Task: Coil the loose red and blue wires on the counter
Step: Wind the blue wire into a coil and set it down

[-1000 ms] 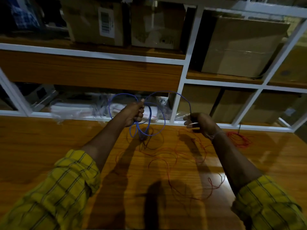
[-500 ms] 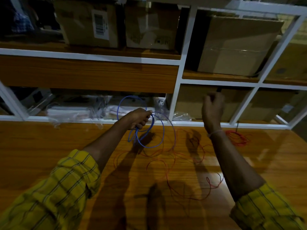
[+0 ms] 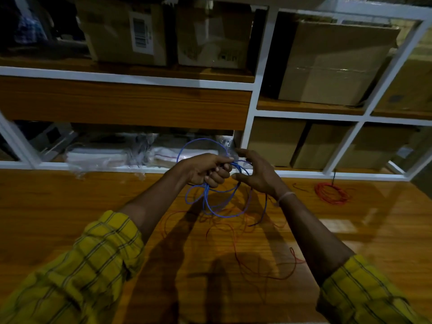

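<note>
Above the counter [image 3: 70, 206], the left hand [image 3: 205, 170] grips upright blue wire [image 3: 211, 206] loops whose tail hangs downward, the right hand [image 3: 257, 174] spread beside them.

Looks like a stockroom or the back of a small shop. White-framed shelving [image 3: 251, 94] is stuffed with taped cardboard boxes [image 3: 332, 64], one with a barcode label [image 3: 141, 32], plus plastic-bagged goods [image 3: 112, 153] down low, all behind a glossy wooden desk [image 3: 58, 206]. Pretty dim lighting too.
</note>
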The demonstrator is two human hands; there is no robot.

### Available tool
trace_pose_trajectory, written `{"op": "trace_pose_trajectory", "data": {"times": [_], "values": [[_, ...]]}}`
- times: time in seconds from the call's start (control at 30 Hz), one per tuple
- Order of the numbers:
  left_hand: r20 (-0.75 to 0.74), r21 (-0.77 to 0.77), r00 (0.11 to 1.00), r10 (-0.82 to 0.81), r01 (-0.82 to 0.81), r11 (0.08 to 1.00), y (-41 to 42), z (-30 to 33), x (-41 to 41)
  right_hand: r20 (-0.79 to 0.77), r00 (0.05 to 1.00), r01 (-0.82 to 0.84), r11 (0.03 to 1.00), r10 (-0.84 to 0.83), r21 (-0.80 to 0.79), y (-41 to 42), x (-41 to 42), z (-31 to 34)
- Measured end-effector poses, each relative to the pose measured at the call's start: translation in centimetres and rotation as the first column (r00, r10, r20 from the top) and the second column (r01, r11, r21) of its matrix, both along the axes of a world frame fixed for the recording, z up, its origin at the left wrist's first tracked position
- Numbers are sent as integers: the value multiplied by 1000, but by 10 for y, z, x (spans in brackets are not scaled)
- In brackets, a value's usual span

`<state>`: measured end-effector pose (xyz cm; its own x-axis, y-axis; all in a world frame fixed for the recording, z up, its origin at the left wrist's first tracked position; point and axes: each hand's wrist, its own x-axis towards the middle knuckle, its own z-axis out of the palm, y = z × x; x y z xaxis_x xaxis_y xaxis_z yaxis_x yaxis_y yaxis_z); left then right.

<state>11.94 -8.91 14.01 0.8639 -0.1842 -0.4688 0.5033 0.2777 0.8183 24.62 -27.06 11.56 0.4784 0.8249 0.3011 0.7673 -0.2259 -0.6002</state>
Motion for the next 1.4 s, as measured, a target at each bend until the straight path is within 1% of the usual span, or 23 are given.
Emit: {"op": "trace_pose_trajectory", "data": {"times": [0.07,0.1,0.17,0.2,0.27,0.33,0.37,0.47,0.53,0.6,0.63,0.67,0.7,0.73,0.77,0.83,0.9,1.0,1.1,1.17,1.23,1.3,1.4], "values": [[10,-70,999,-53,54,996,-3,0,-2,-89,995,-47,997,52,56,-4,-3,1],[12,-96,997,-78,79,992,-3,-1,-3,-105,992,-63,993,74,101,-6,-5,2],[10,-135,992,-128,128,983,-4,-3,-4,-42,993,-106,982,113,155,-11,-9,6],[8,-146,988,-152,152,978,-3,-4,-4,19,990,-138,980,137,143,-13,-11,8],[9,-154,980,-200,199,968,-2,-5,-4,108,973,-210,976,203,58,-14,-13,15],[11,-155,971,-238,237,959,-3,-4,-4,133,959,-250,968,250,-16,-15,-10,16],[14,-155,968,-252,251,955,-5,-3,-3,136,957,-255,966,257,-27,-15,-7,15],[19,-152,960,-280,279,948,-8,-2,-2,175,965,-190,980,196,-51,-16,1,10],[31,-120,962,-271,273,954,-9,0,-1,180,971,-147,987,156,-61,-15,4,6],[56,-35,976,-212,214,976,-10,3,1,126,985,-115,993,119,-38,-16,8,3],[76,35,984,-164,161,986,-10,6,2,49,993,-107,994,108,-35,-17,8,4],[108,117,988,-109,96,988,-11,9,3,-80,991,-108,994,105,-34,-20,7,5],[154,203,987,-54,22,979,-11,11,3,-244,962,-129,991,120,-20,-22,6,5],[211,283,978,-2,-60,957,-10,13,3,-397,905,-161,987,156,21,-23,5,4],[270,344,962,40,-136,929,-9,13,2,-514,830,-195,977,214,91,-24,5,2],[364,376,927,87,-232,897,-5,11,3,-679,646,-227,938,347,263,-22,4,-4],[419,343,900,123,-283,896,-2,6,5,-779,451,-208,900,436,383,-17,4,-7],[450,295,867,212,-369,881,0,1,10,-840,278,-141,885,466,444,-11,3,-5],[447,238,844,294,-430,871,0,-2,14,-856,118,-124,862,504,491,-8,4,-3],[434,208,840,326,-446,871,1,-3,17,-866,68,-145,864,495,483,-9,7,0],[417,194,846,332,-440,877,2,-5,16,-890,62,-160,885,451,437,-10,11,4],[396,191,860,323,-421,887,4,-6,15,-922,88,-162,918,377,361,-11,15,11],[373,206,879,299,-392,897,7,-6,12,-953,171,-167,960,252,224,-12,21,22]]}}
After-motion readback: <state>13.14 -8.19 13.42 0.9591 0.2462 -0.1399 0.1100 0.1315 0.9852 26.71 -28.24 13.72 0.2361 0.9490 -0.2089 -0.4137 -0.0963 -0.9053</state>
